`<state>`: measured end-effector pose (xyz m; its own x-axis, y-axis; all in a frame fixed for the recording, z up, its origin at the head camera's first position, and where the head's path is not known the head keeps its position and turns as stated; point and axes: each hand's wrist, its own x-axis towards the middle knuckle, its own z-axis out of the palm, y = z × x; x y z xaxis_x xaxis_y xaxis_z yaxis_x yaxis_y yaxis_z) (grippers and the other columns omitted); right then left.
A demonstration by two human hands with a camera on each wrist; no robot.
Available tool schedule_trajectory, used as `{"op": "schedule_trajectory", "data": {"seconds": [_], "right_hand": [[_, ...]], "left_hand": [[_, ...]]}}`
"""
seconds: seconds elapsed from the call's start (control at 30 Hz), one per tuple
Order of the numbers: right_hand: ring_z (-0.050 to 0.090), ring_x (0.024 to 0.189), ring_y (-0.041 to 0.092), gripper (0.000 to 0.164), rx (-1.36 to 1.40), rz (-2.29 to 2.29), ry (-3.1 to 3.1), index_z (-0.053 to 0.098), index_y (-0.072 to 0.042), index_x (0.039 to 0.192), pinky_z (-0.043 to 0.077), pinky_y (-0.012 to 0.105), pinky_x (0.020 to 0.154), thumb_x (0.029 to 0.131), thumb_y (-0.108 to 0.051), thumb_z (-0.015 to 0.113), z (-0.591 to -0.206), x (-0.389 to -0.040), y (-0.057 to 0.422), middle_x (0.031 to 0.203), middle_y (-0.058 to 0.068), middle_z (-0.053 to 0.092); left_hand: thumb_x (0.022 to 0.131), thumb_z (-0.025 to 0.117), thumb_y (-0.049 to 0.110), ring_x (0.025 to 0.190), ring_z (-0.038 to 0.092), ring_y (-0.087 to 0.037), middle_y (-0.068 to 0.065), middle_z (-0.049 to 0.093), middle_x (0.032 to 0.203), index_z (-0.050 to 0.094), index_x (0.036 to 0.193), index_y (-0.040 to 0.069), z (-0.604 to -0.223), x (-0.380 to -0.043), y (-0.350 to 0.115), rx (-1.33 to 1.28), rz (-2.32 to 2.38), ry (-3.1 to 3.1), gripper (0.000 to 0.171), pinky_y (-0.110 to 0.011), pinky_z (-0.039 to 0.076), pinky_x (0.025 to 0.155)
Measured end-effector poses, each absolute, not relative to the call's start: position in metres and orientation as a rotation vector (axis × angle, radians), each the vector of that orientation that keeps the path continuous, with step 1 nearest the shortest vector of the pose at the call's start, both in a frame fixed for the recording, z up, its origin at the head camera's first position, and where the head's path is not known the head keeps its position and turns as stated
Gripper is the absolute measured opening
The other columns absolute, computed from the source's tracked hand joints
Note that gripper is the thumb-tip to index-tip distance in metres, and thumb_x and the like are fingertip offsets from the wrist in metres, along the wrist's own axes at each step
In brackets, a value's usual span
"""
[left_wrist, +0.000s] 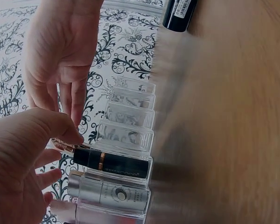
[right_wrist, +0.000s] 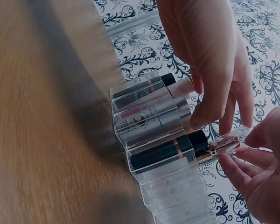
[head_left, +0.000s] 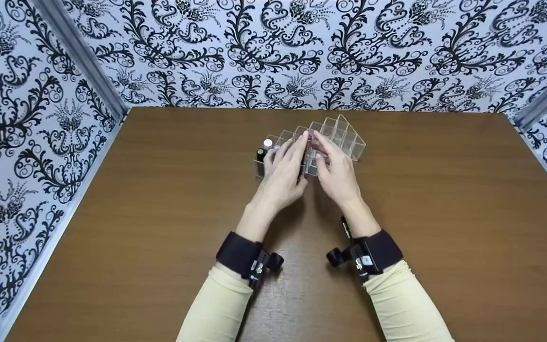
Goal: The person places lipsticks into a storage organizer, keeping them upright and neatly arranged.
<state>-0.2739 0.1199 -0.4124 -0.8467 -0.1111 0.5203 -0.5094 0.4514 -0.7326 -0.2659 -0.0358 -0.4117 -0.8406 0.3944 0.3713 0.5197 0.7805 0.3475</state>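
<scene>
A clear stepped lipstick organizer [head_left: 354, 142] stands near the back of the table, with both hands over it. Its left part holds a black lipstick with a gold band [right_wrist: 154, 155], a silver tube [right_wrist: 140, 120] and a pink-capped tube [right_wrist: 181, 87]. Behind the black lipstick, a clear tube with rose-gold patterning [right_wrist: 226, 143] stands upright, its lower part hidden. My right hand [right_wrist: 266, 172] pinches its upper part with its fingertips. My left hand [head_left: 280, 173] reaches over the filled compartments with fingers extended, and its digit touches that tube [left_wrist: 60, 145].
Several right-hand compartments [left_wrist: 126, 135] hold nothing. A white-capped tube [head_left: 268, 143] and a black tube [head_left: 260, 164] stand at the organizer's left end. The brown table [head_left: 183, 228] meets black-and-white patterned walls [head_left: 273, 57]. A black camera strap [head_left: 238, 254] wraps the left wrist.
</scene>
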Motion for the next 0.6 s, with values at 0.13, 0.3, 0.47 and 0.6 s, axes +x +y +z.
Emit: {"op": "schedule_trajectory", "data": {"seconds": [0.13, 0.3, 0.47, 0.6], "right_hand": [[0.061, 0.123, 0.035, 0.049, 0.505, 1.308, -2.366, 0.052, 0.005, 0.144, 0.048, 0.041, 0.105, 0.095, 0.012, 0.051, -0.4128, -0.2742, 0.1212, 0.144, 0.023, 0.054], [0.057, 0.127, 0.036, 0.050, 0.496, 1.248, -2.422, 0.052, 0.005, 0.143, 0.042, 0.043, 0.112, 0.094, 0.012, 0.051, -0.4136, -0.2745, 0.1217, 0.145, 0.024, 0.052], [0.053, 0.132, 0.036, 0.050, 0.504, 1.226, -2.466, 0.051, 0.005, 0.144, 0.038, 0.041, 0.115, 0.095, 0.011, 0.050, -0.4130, -0.2739, 0.1211, 0.148, 0.023, 0.050], [0.054, 0.131, 0.036, 0.050, 0.526, 1.211, -2.482, 0.050, 0.008, 0.143, 0.038, 0.042, 0.114, 0.093, 0.012, 0.049, -0.4136, -0.2745, 0.1209, 0.147, 0.024, 0.050]], "left_hand": [[0.088, 0.070, 0.011, 0.146, 0.033, -0.032, -0.009, 0.039, 0.159, 0.020, 0.162, 0.007, -0.4130, -0.2666, -0.0347, -0.698, -0.595, -2.711, 0.089, -0.055, 0.022, 0.115], [0.088, 0.071, 0.014, 0.145, 0.036, -0.031, -0.010, 0.046, 0.155, 0.027, 0.160, 0.006, -0.4157, -0.2680, -0.0326, -0.667, -0.518, -2.685, 0.084, -0.055, 0.024, 0.114], [0.088, 0.070, 0.015, 0.144, 0.037, -0.031, -0.011, 0.048, 0.151, 0.031, 0.159, 0.006, -0.4175, -0.2686, -0.0310, -0.647, -0.484, -2.668, 0.081, -0.056, 0.025, 0.113], [0.087, 0.069, 0.016, 0.143, 0.038, -0.031, -0.010, 0.049, 0.151, 0.032, 0.158, 0.005, -0.4200, -0.2686, -0.0309, -0.644, -0.442, -2.668, 0.081, -0.056, 0.026, 0.113]]}}
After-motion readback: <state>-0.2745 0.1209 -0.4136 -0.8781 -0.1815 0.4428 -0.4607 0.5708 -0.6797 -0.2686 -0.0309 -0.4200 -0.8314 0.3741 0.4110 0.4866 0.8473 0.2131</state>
